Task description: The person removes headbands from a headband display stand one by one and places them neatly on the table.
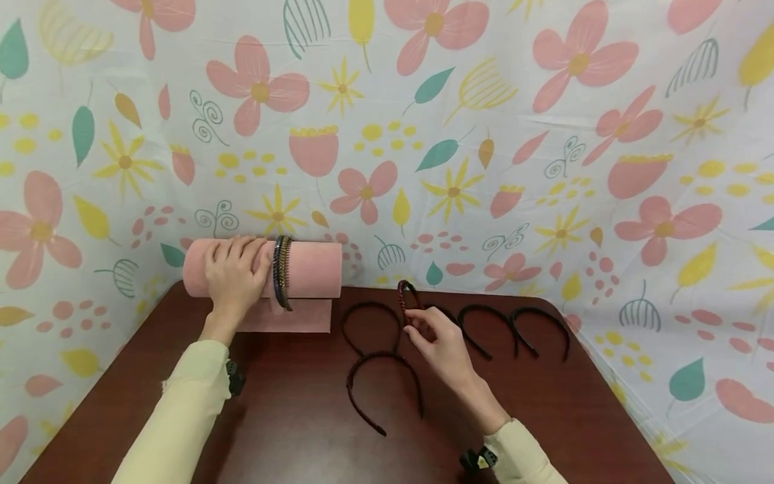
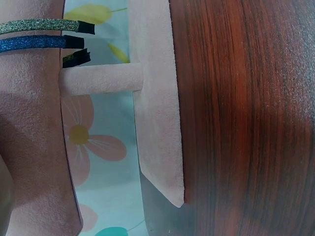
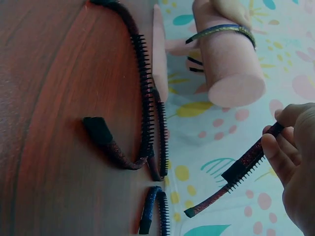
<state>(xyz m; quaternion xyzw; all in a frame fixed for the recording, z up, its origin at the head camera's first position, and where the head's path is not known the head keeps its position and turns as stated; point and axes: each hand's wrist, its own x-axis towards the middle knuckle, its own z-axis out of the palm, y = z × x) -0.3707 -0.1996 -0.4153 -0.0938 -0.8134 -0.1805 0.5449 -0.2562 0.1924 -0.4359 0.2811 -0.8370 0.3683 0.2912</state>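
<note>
My left hand [image 1: 234,275] lies over the left part of a pink plush headband stand [image 1: 317,269], its fingers bent over the top of the roll. Several glittery headbands [image 1: 281,269] circle the roll just right of that hand; green and blue ones [image 2: 34,43] show in the left wrist view. With thumb and fingers, my right hand [image 1: 444,346] pinches a dark red glittery headband [image 3: 246,164] with comb teeth along its inner side. It is raised above the table, to the right of the stand. In the left wrist view the left hand is almost wholly out of frame.
On the brown table [image 1: 290,417] two headbands lie near the middle, a front one [image 1: 387,354] and one behind it [image 1: 363,306]. Further dark headbands [image 1: 484,308] lie in a row at the back right. A flower-printed cloth [image 1: 375,101] hangs behind the table.
</note>
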